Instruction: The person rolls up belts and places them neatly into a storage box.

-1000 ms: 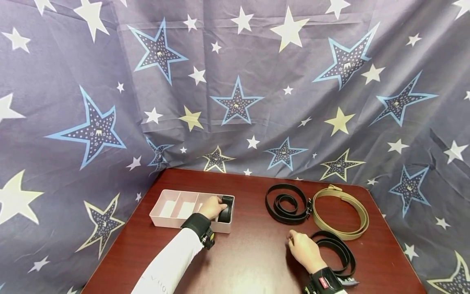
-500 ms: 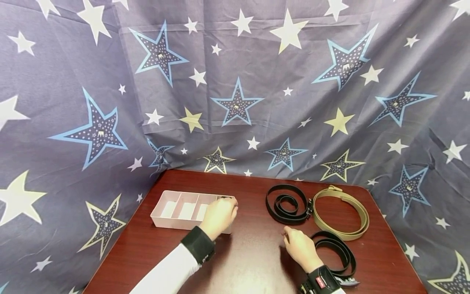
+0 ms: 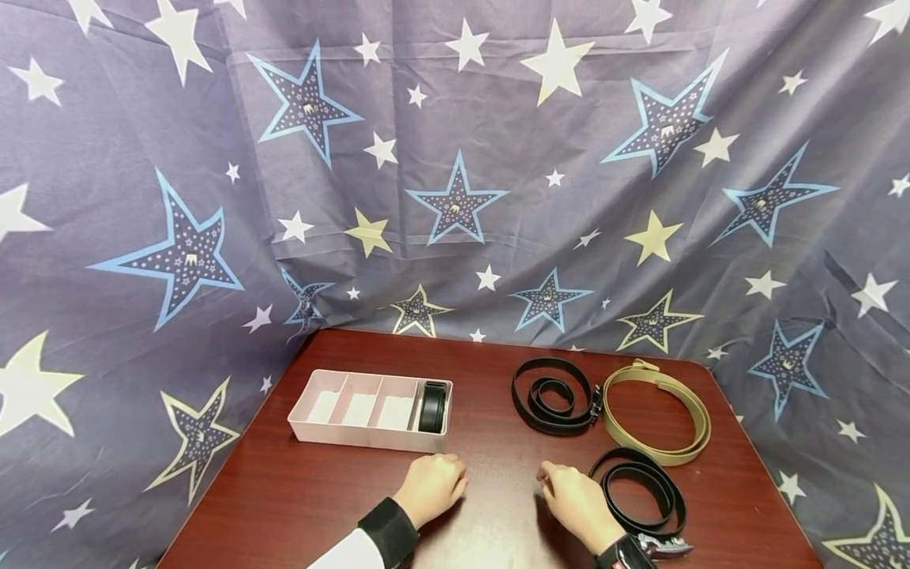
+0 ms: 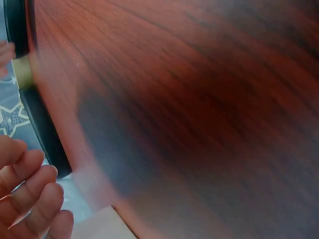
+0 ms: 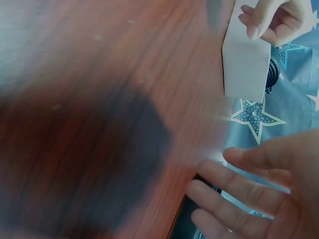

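My left hand [image 3: 431, 486] hovers over or rests on the table just in front of the pale pink divided box [image 3: 348, 432], its fingers loosely bent around nothing. A rolled black belt [image 3: 432, 408] stands in the box's rightmost compartment; the other compartments hold no belt. To the right, my right hand [image 3: 577, 502] is also relaxed and holds nothing, as the right wrist view of its fingers [image 5: 219, 199] shows. Close beside it lies a coiled black belt [image 3: 677, 498] with a silver buckle [image 3: 664, 547]. Farther back are another coiled black belt [image 3: 522, 399] and a tan belt [image 3: 661, 456].
The dark red wooden table [image 3: 483, 442] carries everything. Behind it and at both sides hangs a grey cloth [image 3: 455, 300] printed with stars. Both wrists wear black bands [image 3: 389, 531].
My left hand has let go of the rolled black belt, leaving it in the right compartment, and has drawn back toward the table's front. My right hand has shifted slightly left and nearer.
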`<state>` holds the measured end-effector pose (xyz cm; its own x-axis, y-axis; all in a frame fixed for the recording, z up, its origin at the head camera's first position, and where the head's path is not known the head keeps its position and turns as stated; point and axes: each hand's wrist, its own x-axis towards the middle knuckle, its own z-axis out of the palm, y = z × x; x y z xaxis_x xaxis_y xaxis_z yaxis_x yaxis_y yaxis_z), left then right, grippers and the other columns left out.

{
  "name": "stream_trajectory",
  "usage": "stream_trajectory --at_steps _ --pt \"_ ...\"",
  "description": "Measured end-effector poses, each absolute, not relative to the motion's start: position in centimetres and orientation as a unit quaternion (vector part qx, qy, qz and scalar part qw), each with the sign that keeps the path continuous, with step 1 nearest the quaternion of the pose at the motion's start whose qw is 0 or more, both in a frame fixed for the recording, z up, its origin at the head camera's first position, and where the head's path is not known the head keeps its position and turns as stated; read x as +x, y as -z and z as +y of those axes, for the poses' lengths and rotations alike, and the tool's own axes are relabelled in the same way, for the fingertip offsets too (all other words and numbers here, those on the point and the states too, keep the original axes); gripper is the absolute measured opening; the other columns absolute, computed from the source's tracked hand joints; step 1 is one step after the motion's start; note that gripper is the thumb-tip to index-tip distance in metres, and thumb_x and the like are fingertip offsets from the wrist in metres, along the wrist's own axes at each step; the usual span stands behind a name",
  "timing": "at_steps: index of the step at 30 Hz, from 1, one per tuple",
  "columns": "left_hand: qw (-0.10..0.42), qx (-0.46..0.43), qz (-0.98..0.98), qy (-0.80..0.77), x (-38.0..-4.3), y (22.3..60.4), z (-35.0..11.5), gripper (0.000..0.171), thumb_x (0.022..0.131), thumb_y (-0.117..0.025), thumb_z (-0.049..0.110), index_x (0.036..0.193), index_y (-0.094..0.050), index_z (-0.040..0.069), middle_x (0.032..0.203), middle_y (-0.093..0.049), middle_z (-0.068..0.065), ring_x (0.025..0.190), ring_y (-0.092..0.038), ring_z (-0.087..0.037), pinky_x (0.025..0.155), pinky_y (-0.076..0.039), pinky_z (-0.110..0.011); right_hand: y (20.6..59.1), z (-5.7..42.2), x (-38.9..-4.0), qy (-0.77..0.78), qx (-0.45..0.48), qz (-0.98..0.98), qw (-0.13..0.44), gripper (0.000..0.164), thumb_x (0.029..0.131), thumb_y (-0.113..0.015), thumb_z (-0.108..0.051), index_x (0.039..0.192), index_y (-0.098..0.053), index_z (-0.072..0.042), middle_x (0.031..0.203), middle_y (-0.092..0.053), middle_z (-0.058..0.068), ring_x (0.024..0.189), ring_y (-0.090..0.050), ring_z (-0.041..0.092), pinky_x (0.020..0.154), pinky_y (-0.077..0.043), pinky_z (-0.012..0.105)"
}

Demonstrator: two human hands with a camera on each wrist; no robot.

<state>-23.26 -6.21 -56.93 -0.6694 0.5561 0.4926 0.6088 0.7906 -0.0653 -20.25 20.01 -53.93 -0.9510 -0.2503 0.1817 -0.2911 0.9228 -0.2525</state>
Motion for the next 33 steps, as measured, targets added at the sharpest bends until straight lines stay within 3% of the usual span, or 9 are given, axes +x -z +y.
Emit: stream_trajectory --at_steps 2,7,12,17,25,33 --pt "0.236 -0.308 -0.920 0.060 -23.2 56.9 -6.4 0.024 0.077 -0.073 0.024 0.061 -0.056 0.018 0.059 -0.053 0.005 0.053 -0.058 -0.013 0.046 -0.043 -0.028 53.7 21.2 -20.1 -0.138 0.121 -0.981 0.054 0.005 0.083 -0.065 -0.015 0.088 -0.066 -0.015 0.079 -0.069 -0.001 0.067 -0.066 0.017 0.052 -0.047 0.035" --pt "0.238 -0.292 -0.922 0.088 -23.4 56.3 -6.7 0.027 0.075 -0.075 0.023 0.059 -0.054 0.018 0.059 -0.052 0.005 0.054 -0.059 -0.014 0.046 -0.043 -0.028 52.2 26.1 -21.1 -0.133 0.032 -0.990 -0.020 0.021 0.089 -0.061 -0.022 0.101 -0.065 -0.005 0.092 -0.070 0.013 0.080 -0.067 0.033 0.066 -0.050 0.051" --pt "0.256 -0.300 -0.912 0.117 -23.4 56.2 -6.8 0.029 0.073 -0.075 0.021 0.058 -0.050 0.019 0.057 -0.048 0.006 0.051 -0.055 -0.012 0.043 -0.038 -0.026 53.0 29.0 -21.9 -0.132 0.007 -0.986 -0.105 0.026 0.093 -0.055 -0.021 0.104 -0.063 0.002 0.100 -0.067 0.021 0.092 -0.065 0.040 0.078 -0.048 0.056" --pt "0.246 -0.298 -0.915 0.119 -23.2 56.3 -6.9 0.027 0.073 -0.074 0.021 0.058 -0.051 0.019 0.057 -0.048 0.006 0.051 -0.054 -0.012 0.043 -0.038 -0.026 55.3 26.7 -21.6 -0.166 0.034 -0.984 -0.057 0.021 0.091 -0.050 -0.011 0.096 -0.063 0.005 0.097 -0.067 0.025 0.090 -0.065 0.043 0.079 -0.050 0.055" --pt "0.203 -0.279 -0.932 0.108 -23.3 56.1 -6.8 0.026 0.078 -0.073 0.022 0.060 -0.054 0.019 0.059 -0.050 0.007 0.055 -0.057 -0.012 0.046 -0.041 -0.027 56.0 18.0 -22.2 -0.167 0.102 -0.980 0.023 0.013 0.089 -0.057 -0.013 0.087 -0.062 -0.001 0.085 -0.069 0.021 0.080 -0.067 0.040 0.068 -0.052 0.050" --pt "0.224 -0.289 -0.924 0.112 -23.2 56.4 -6.9 0.029 0.076 -0.073 0.023 0.059 -0.050 0.020 0.059 -0.050 0.007 0.055 -0.057 -0.013 0.045 -0.039 -0.026 56.6 10.8 -22.6 -0.144 0.148 -0.978 0.010 0.019 0.090 -0.057 -0.023 0.090 -0.063 -0.005 0.085 -0.071 0.013 0.076 -0.069 0.031 0.062 -0.051 0.044"
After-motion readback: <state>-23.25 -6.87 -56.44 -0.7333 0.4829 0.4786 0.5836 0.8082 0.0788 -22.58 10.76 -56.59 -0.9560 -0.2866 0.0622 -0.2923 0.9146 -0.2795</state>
